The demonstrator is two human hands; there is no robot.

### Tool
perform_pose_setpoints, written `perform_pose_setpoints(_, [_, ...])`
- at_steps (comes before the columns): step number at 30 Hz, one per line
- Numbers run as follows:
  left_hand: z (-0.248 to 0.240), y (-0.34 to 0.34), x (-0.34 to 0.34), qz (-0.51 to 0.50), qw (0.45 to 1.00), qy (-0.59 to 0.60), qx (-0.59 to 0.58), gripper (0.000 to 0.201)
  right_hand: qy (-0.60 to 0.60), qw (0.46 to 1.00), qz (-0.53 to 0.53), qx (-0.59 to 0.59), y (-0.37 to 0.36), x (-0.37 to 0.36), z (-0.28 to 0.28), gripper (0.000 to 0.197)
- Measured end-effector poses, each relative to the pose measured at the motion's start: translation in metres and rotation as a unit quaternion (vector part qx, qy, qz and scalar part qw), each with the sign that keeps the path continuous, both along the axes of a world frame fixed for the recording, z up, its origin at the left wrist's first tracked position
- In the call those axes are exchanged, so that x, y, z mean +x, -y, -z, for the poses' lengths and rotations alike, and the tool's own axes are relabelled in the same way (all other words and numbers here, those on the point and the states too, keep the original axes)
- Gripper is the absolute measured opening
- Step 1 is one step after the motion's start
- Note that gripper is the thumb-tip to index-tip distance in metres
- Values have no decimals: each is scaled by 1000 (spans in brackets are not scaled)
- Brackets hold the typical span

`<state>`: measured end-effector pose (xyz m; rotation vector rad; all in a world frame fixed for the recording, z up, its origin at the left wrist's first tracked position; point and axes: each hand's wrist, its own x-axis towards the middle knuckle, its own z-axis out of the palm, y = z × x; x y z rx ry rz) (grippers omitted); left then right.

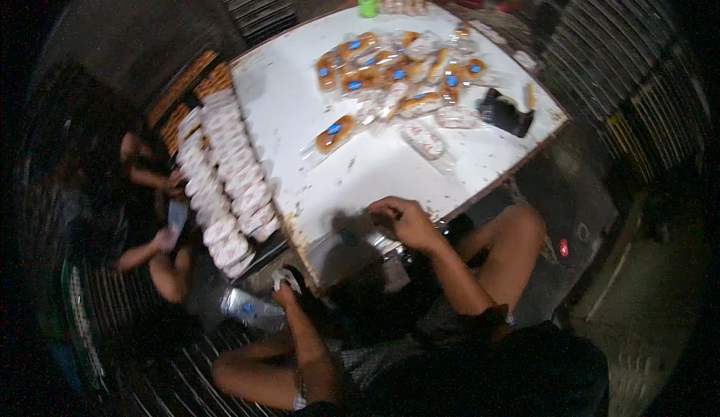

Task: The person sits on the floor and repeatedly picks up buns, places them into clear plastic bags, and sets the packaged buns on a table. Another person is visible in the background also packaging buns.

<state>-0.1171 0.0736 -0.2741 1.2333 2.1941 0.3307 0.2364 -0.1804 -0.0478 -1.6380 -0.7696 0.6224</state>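
Note:
My left hand [284, 294] is low beside the near left corner of the white table [300, 192], closed on a small whitish thing [286, 276], blurred and too small to name surely. Just left of it lies a stack of clear plastic bags [251, 308] with a blue mark. Over the table's near edge hangs my right hand [411, 223], its fingers bent and somewhat apart, with nothing visible in them. Ahead of it on the table lie a white-patterned packet [424, 141] and a bagged bun [334, 133] with a blue label.
A pile of bagged buns [397, 73] covers the far middle of the table, with a black bag [507, 113] right of it. A green container [368, 3] stands at the far edge. Along the left, trays hold rows of white-wrapped pieces [232, 158]. Another person's hands [163, 238] work beyond them.

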Motion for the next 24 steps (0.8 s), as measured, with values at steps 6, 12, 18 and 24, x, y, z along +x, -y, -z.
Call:
perform_pose_setpoints(6, [-155,-8,70,88,840,78,529,50,-35,999,-21,-26,-13,-8,-1,29])
perform_pose_setpoints(12, [-193,-67,140,375,831,-165,377,78,-27,997,-61,-43,8,-26,-8,36])
perform_pose_setpoints(18, [-193,-35,167,432,817,-147,353,82,79,993,-4,-87,37,-16,9,42])
perform_pose_setpoints(24, [-247,89,142,447,858,102,232,41,360,924,60,-117,8,-24,67,50])
